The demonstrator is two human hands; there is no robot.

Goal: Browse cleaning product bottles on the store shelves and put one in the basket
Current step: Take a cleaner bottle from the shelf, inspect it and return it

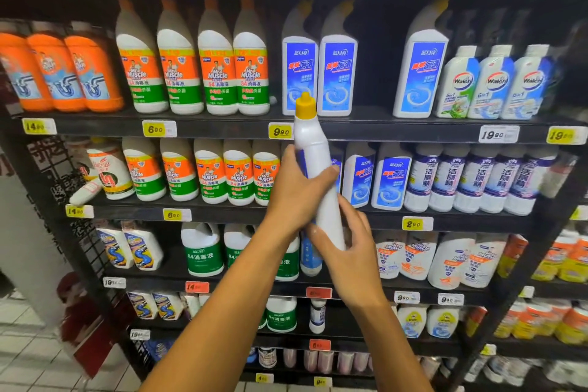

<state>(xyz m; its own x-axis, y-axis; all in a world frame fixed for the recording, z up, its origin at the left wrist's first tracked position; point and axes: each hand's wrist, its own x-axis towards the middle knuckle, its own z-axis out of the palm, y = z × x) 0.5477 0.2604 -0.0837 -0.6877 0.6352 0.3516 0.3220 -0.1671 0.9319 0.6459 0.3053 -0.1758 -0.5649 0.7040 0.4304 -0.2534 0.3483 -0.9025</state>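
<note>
Both hands are up in front of the shelves, and between them stands a white bottle (318, 175) with a yellow cap (305, 104), held upright and only slightly tilted, its narrow edge turned this way. The left hand (297, 189) wraps the bottle's middle, fingers curled round the far side and thumb across the front. The right hand (345, 243) cups the bottle's base from below and to the right, fingers bent around it. A sliver of blue label shows along the bottle's left edge.

The held bottle is clear of the shelving, out in the aisle air. Its cap rises in front of two matching blue-label bottles (319, 73) on the shelf behind, and just right of the bottle's neck sits the front lip of that shelf (397, 132), with a yellow 9.90 price tag (280, 130) just left of the neck. Right of those two matching bottles there is a dark open slot in the row, then one more of the same kind (421, 70). Left of the held bottle run rows of Mr Muscle bottles (216, 73); right of it, at hand level, more blue-label bottles (391, 181). Below the forearms, lower shelves carry green-label jugs (202, 251). No basket is in view.
</note>
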